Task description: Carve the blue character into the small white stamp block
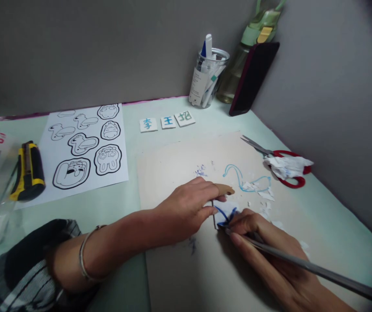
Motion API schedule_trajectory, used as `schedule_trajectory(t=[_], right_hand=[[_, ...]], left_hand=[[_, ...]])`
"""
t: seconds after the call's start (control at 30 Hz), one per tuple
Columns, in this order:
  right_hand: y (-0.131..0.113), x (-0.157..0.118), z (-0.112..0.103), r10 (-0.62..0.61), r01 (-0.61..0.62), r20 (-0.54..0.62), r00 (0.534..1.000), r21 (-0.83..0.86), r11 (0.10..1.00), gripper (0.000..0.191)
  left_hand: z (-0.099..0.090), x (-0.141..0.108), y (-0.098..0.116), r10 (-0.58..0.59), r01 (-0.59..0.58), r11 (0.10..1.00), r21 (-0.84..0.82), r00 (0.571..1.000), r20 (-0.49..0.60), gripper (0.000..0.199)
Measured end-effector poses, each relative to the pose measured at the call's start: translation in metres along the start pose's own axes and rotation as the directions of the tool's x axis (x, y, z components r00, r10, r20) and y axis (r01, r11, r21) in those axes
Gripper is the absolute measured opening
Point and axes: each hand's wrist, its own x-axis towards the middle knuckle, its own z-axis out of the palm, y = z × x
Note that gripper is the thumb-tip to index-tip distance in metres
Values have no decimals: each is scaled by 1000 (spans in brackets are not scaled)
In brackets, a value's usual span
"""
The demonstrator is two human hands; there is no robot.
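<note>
My right hand (264,251) is closed round a long thin metal tool (303,263), whose tip meets a small white tile (230,209) with dark blue strokes. From the left, my left hand (195,203) presses the tile's upper left edge with its fingers and thumb; one finger wears a tan covering. Under both hands lies a beige board (169,277). A swan outline in light blue (243,182) is drawn on the board above the tile, with white scraps about it. My fingers partly hide the tile.
Red-handled scissors (290,175) with crumpled paper lie at the right. Behind stand a jar of pens (205,82), a green bottle (238,65) and a dark phone (254,78). Printed drawings (85,151) and a yellow-black cutter (30,173) lie left; small lettered tiles (167,122) lie behind the board.
</note>
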Motion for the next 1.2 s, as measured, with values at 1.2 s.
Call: schedule_trajectory(t=[1.2], right_hand=[[10, 3, -8, 120, -42, -223, 967, 326, 944, 13]], left_hand=[[0, -10, 4, 85, -90, 993, 73, 994, 67, 82]])
